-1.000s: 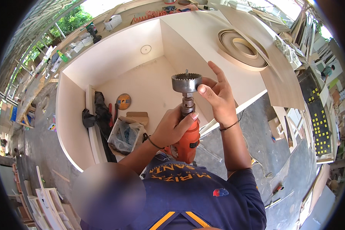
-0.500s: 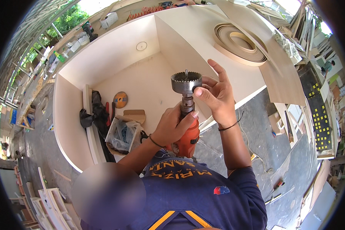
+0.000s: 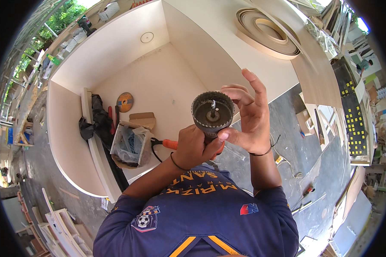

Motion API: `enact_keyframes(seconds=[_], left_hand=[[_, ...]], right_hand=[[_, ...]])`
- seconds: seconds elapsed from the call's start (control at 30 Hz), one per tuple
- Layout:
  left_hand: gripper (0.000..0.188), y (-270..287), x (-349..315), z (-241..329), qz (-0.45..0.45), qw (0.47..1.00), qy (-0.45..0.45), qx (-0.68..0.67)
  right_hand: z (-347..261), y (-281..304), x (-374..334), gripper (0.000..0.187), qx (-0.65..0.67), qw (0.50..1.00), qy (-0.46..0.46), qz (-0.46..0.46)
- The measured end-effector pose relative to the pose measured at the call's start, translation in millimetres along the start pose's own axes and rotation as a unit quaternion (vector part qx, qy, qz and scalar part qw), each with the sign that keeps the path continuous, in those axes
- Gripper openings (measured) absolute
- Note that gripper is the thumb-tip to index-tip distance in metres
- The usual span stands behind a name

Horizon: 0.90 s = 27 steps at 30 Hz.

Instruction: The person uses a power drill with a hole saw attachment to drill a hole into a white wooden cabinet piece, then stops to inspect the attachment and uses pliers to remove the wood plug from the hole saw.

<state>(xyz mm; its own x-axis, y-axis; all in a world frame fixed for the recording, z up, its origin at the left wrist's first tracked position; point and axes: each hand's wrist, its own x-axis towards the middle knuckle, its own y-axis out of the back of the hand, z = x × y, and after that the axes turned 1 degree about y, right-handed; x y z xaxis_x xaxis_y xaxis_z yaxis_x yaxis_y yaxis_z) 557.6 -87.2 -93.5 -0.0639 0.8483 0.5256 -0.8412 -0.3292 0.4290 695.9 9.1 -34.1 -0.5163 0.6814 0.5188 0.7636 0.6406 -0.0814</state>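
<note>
A round toothed hole saw (image 3: 212, 122) with a pilot bit at its centre is fitted to an orange power drill (image 3: 220, 150), its open end tipped toward me. My left hand (image 3: 189, 143) is closed round the drill's front end, just below the saw. The chuck is mostly hidden by that hand and the saw. My right hand (image 3: 251, 118) holds the saw's right side, thumb low on the cup and fingers by the rim, index finger raised. More of the drill's body is hidden behind my hand.
A large pale open cabinet box (image 3: 193, 55) lies ahead. Inside are an orange-labelled cutting disc (image 3: 125, 102), a small carton (image 3: 133, 143) with a plastic bag and screws, red-handled pliers, and a black cloth bag (image 3: 102, 118). Coiled edge banding (image 3: 268, 34) rests on its right panel.
The drill has tilted, so the hole saw's open end now faces me and sits lower. My right hand has stayed at the saw. My view has shifted slightly.
</note>
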Motion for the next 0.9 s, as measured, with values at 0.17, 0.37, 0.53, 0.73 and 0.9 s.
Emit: enact_keyframes(seconds=[0.17, 0.37, 0.53, 0.73, 0.9], left_hand=[[0.025, 0, 3, 13, -0.013, 0.995, 0.069, -0.064], [0.025, 8, 6, 15, -0.071, 0.992, 0.095, -0.050], [0.029, 14, 8, 2, -0.081, 0.978, 0.154, -0.111], [0.030, 25, 21, 13, -0.129, 0.956, 0.191, -0.181], [0.030, 33, 27, 25, -0.124, 0.950, 0.199, -0.208]], right_hand=[[-1, 5, -4, 0.119, -0.012, 1.000, -0.019, -0.005], [-3, 5, -7, 0.115, -0.020, 0.997, -0.061, 0.051], [-4, 5, -5, 0.103, -0.012, 0.989, -0.112, 0.093], [-2, 0, 14, 0.108, -0.088, 0.984, -0.075, 0.132], [-3, 1, 20, 0.105, -0.068, 0.986, -0.063, 0.141]])
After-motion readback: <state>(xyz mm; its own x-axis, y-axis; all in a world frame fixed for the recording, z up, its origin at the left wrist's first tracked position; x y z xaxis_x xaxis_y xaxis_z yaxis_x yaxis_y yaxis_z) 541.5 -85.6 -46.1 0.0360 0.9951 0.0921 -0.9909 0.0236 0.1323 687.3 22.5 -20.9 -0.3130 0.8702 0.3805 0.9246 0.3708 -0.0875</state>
